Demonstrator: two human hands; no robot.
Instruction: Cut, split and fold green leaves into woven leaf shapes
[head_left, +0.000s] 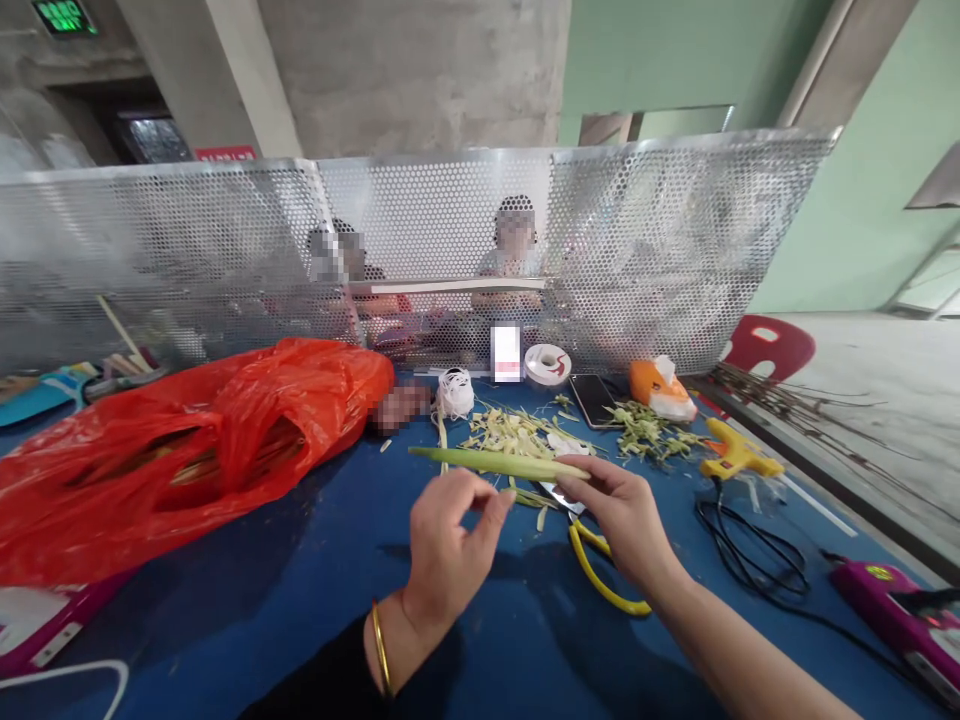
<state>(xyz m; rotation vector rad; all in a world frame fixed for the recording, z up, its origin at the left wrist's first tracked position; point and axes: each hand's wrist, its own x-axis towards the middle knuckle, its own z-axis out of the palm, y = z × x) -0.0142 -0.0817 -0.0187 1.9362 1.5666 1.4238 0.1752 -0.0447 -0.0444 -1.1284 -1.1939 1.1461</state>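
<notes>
A long, pointed green leaf [491,461], paler toward its right end, is held level above the blue table. My right hand [611,505] pinches that pale end between thumb and fingers. Just below the leaf's middle, my left hand [454,535] has its fingers curled, thumb and index tip brought together; whether anything is between them I cannot make out. Under my right hand lie scissors [600,580] with yellow handles, blades partly hidden. Behind the leaf spreads a heap of pale green and yellow trimmings [510,432].
A red plastic bag [315,380] covers the left side. At the back are white string [455,393], a tape roll [547,366], a phone [595,400] and tissues [660,388]. To the right lie a yellow glue gun [739,455], its black cord and a purple power strip [885,610]. A perforated metal screen [442,210] stands behind.
</notes>
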